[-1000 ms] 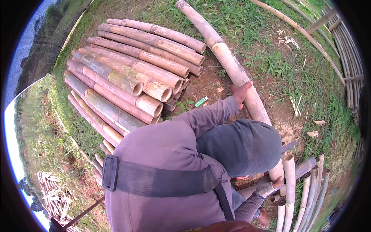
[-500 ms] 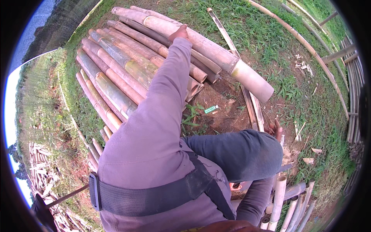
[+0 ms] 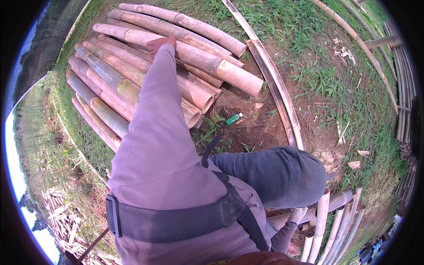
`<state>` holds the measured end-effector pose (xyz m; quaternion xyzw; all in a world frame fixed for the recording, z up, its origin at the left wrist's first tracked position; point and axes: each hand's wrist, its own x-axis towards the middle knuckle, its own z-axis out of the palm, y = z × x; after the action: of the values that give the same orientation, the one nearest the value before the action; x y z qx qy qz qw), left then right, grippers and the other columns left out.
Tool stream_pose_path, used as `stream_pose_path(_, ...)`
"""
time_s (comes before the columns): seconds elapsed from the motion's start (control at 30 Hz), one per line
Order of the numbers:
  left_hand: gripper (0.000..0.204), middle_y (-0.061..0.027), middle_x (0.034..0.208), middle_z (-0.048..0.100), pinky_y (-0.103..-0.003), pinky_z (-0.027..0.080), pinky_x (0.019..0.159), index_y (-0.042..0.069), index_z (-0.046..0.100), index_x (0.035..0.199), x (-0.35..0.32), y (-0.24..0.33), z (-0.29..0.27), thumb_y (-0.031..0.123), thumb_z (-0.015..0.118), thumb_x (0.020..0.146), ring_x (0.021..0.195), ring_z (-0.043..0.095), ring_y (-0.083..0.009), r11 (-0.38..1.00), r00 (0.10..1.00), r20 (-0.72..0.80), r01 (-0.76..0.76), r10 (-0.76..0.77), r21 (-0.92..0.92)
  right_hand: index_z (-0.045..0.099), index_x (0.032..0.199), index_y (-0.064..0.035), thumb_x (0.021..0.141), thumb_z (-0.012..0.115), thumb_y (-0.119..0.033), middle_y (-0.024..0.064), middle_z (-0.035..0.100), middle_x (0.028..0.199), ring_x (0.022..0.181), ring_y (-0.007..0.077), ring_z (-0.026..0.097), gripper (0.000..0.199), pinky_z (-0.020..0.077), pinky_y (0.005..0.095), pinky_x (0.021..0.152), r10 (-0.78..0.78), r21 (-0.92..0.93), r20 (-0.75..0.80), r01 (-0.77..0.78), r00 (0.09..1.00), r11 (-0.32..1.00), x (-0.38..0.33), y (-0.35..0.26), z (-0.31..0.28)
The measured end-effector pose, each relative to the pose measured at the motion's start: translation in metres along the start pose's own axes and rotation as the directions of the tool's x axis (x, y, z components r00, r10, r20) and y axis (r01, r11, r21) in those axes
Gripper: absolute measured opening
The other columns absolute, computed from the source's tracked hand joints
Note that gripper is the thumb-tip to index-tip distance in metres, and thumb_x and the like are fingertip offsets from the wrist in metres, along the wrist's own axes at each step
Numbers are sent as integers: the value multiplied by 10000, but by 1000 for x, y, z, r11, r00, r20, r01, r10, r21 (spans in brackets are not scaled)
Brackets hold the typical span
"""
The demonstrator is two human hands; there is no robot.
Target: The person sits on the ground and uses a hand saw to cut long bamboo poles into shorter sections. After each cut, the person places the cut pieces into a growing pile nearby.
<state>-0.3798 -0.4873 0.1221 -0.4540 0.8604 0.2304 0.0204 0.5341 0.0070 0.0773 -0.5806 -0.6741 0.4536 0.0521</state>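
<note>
My left hand (image 3: 162, 44) is closed over a thick bamboo pole (image 3: 194, 55), fingers across its upper side. That pole lies on top of a pile of bamboo poles (image 3: 119, 81), its yellowish cut end pointing right and toward me. Down at the right, past my bent knee (image 3: 296, 176), my right hand (image 3: 297, 214) shows only as a bright patch at the sleeve's end, near a lying bamboo pole (image 3: 338, 201). Its fingers cannot be made out. A flat grey tip (image 3: 330, 176) sticks out beyond the knee; what it belongs to is hidden.
Split bamboo strips (image 3: 276, 84) lie curved on the soil right of the pile. A small green object (image 3: 234, 119) lies near the pole ends. Several thin poles (image 3: 322, 221) stand at lower right. A bamboo rail (image 3: 357, 42) runs along the far right.
The thick pole has shifted left, off the split strips and onto the pile, with my left hand still on it. My right hand has drawn back from beyond the knee. The view has shifted too.
</note>
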Motion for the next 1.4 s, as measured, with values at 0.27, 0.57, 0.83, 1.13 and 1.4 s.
stream_pose_path(0.27, 683, -156, 1650, 483, -643, 210, 1288, 251, 644, 1494, -47, -5, 8, 635, 700, 932, 1584, 326, -400, 481, 558, 10, -725, 830, 494, 465, 1620, -77, 1121, 511, -347, 106, 535, 1642, 1504, 279, 496, 570, 371, 462, 1282, -8, -934, 355, 355, 935, 40, -33, -30, 58)
stream_pose_path(0.57, 752, -161, 1427, 616, -547, 511, 1039, 236, 579, 1476, -279, -42, 27, 597, 821, 862, 1264, 652, -376, -632, -682, 570, -701, 458, -331, 480, 1598, -32, 1109, 580, -269, 138, 591, 1567, 1416, 260, 563, 553, 416, 408, 1212, -93, -757, 212, 224, 973, 614, -42, -41, 78)
stream_pose_path(0.83, 895, -103, 1427, 608, -525, 482, 1100, 233, 447, 1578, -245, -44, 10, 372, 891, 814, 1334, 614, -345, -576, -485, 616, -815, 621, -61, 582, 1385, 105, 1101, 651, -265, 180, 693, 1311, 1165, 262, 645, 472, 502, 389, 1036, 60, 180, -9, -58, 998, 982, -86, -23, 82)
stream_pose_path(1.13, 961, -129, 1519, 561, -535, 416, 1212, 174, 383, 1633, -138, -50, -2, 210, 880, 812, 1433, 539, -366, -512, -349, 618, -853, 705, 102, 614, 1364, 111, 1076, 690, -363, 194, 713, 1211, 1099, 250, 653, 559, 515, 375, 984, 117, 36, -93, -114, 989, 993, -96, -12, 94)
stream_pose_path(1.4, 1020, -126, 1486, 579, -524, 476, 1127, 196, 354, 1647, -148, -45, -10, 302, 913, 800, 1379, 584, -361, -607, -417, 614, -783, 670, 131, 665, 1357, 79, 1092, 671, -324, 164, 747, 1186, 1065, 228, 673, 482, 525, 387, 973, 77, 71, -114, -69, 991, 995, -90, 1, 106)
